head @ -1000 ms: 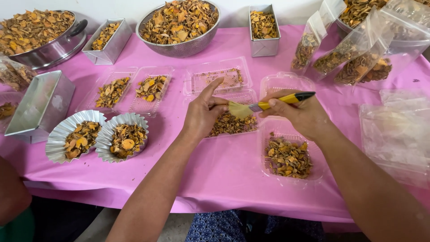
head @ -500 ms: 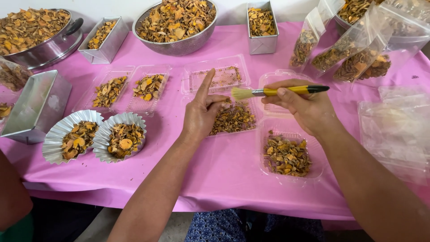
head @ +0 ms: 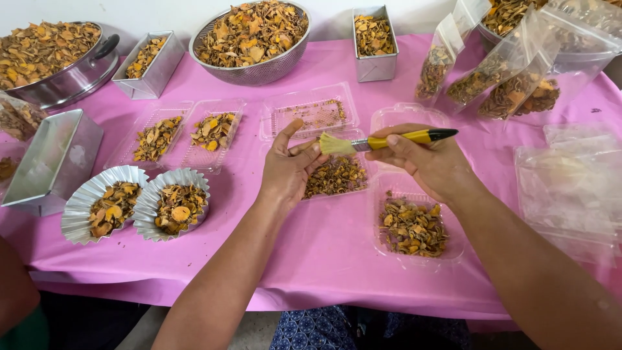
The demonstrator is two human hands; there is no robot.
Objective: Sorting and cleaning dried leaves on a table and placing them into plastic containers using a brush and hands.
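My right hand [head: 431, 165] grips a yellow-handled brush [head: 389, 140] held level, its pale bristles pointing left. The bristles touch the fingertips of my left hand [head: 289, 168], which is raised over a clear plastic tray [head: 337, 176] of dried orange-brown slices. The left hand's fingers pinch together; whether a small piece sits between them is hidden. A second clear tray [head: 413, 228] of the same slices lies under my right wrist.
On the pink tablecloth [head: 324, 253] stand two foil cups [head: 139, 204], clear trays [head: 184, 133], metal boxes [head: 52, 162], a colander [head: 253, 39] and a pot [head: 55, 58] of dried slices. Filled plastic bags [head: 512, 84] and empty trays [head: 570, 188] lie right. Another person's arm [head: 16, 291] shows lower left.
The brush has swung up from the middle tray and now lies level. Its bristles have come onto my left fingertips, and the left hand has lifted slightly.
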